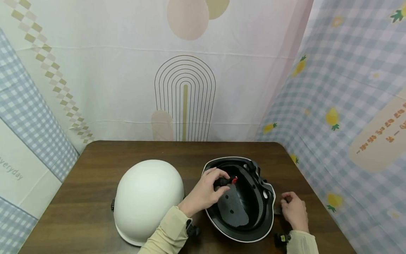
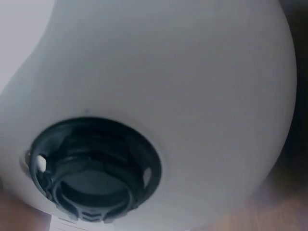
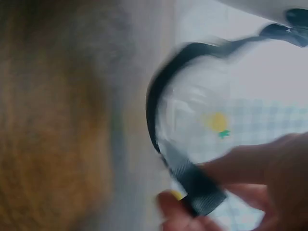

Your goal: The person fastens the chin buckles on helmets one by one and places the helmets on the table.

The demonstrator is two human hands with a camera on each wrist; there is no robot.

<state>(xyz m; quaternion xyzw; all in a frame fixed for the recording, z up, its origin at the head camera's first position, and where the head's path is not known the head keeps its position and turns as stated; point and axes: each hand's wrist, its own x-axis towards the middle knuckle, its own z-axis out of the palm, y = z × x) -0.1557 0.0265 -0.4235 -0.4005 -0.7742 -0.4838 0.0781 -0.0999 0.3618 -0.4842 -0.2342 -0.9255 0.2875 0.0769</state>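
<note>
An upturned helmet (image 1: 233, 234) lies on the table, its black inside facing up and its edge trimmed in white. Over its opening, my left hand (image 1: 203, 194) pinches a black buckle (image 1: 222, 182) with a red part (image 1: 234, 180) between thumb and fingers. To the right of the helmet, my right hand (image 1: 295, 212) grips the end of a black strap (image 3: 199, 190) with curled fingers. In the right wrist view the strap arcs up toward a pale helmet shell (image 3: 255, 7); this picture is blurred.
A second helmet, white (image 1: 149, 201), stands dome up at the left, close to my left forearm. A black round fitting (image 2: 96, 173) on a pale shell fills the left wrist view's lower left. The brown table (image 1: 79, 197) meets patterned cloth walls (image 1: 123, 88) behind and beside it.
</note>
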